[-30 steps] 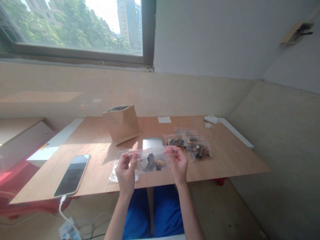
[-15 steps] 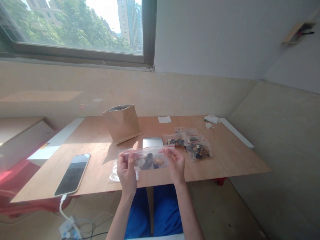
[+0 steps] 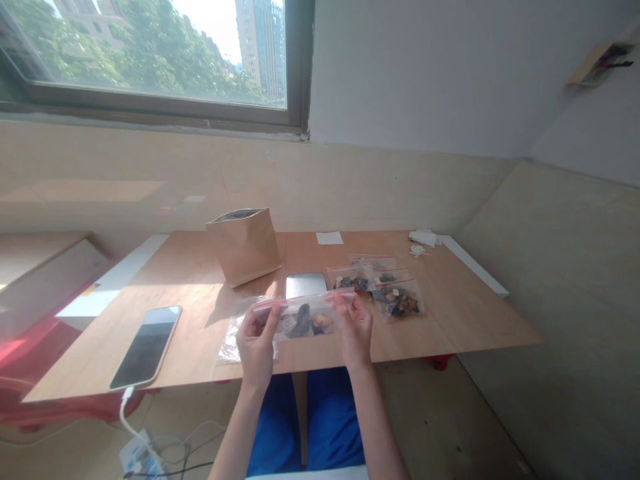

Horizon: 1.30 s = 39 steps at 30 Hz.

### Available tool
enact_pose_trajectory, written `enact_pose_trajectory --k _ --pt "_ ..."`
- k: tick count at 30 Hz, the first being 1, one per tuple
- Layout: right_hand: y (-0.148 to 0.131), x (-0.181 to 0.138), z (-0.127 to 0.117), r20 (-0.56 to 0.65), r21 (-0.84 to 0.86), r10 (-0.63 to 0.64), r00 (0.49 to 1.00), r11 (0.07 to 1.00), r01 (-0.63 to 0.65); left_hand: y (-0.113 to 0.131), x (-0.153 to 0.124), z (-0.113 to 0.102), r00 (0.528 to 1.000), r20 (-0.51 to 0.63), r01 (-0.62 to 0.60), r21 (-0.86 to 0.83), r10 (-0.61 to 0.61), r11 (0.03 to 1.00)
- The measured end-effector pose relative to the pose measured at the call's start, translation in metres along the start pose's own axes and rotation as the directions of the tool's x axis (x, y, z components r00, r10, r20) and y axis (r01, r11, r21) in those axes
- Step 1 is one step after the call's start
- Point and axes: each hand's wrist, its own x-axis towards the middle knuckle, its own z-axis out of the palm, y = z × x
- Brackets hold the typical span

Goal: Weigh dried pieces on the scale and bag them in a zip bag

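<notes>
Between my two hands a clear zip bag is stretched out over the table's front part, with dark and tan dried pieces inside. My left hand pinches its red-striped top edge near the left end. At the right end, my right hand grips the same edge between thumb and fingers. Just behind the held bag is a flat silver-white device, partly covered by it. Beneath and beside my left hand lie clear plastic bags. Filled zip bags of similar dried pieces lie in a group to the right.
A brown paper pouch stands upright with its top open at the back left. A phone on a charging cable lies at the left front. White paper and crumpled tissue are at the back of the wooden table.
My left hand has slid slightly right along the bag's top edge. My right hand has shifted a little to the right, and the bag is tilted a bit differently.
</notes>
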Motion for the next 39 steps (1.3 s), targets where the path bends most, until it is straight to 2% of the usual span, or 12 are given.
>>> enact_pose_trajectory --k 5,8,17,22,25,28,31,39 --pt "-0.002 -0.001 -0.002 0.011 -0.01 -0.011 1.0 1.0 0.011 0.0 0.002 -0.002 1.0 -0.001 -0.02 -0.066 0.02 0.998" --pt "-0.007 -0.003 -0.002 0.059 -0.043 -0.02 0.998 0.999 0.022 0.0 0.004 -0.003 0.999 -0.011 -0.037 -0.034 0.037 0.999" --pt "-0.013 -0.005 -0.004 0.088 -0.159 -0.079 0.993 0.983 0.093 0.006 0.002 -0.007 0.998 0.004 -0.059 0.04 0.058 0.997" --pt "-0.009 -0.006 -0.002 0.04 -0.179 -0.122 0.992 0.976 0.128 0.004 0.002 -0.005 0.999 -0.007 -0.049 0.029 0.049 0.998" --pt "-0.007 -0.007 -0.001 0.01 -0.17 -0.115 0.993 0.979 0.115 0.004 0.001 -0.004 0.999 -0.018 -0.04 0.046 0.041 0.998" --pt "-0.005 -0.008 -0.001 0.043 -0.172 -0.085 0.995 0.981 0.091 0.006 0.0 -0.004 0.999 -0.017 -0.031 0.073 0.032 0.997" --pt "-0.002 -0.008 -0.001 0.057 -0.177 -0.057 0.997 0.982 0.066 0.008 0.001 -0.003 0.999 0.013 -0.033 0.087 0.032 0.996" --pt "0.001 -0.008 0.002 -0.009 -0.167 -0.049 0.999 0.985 0.047 0.006 0.001 -0.005 0.996 0.086 -0.042 0.117 0.032 0.992"
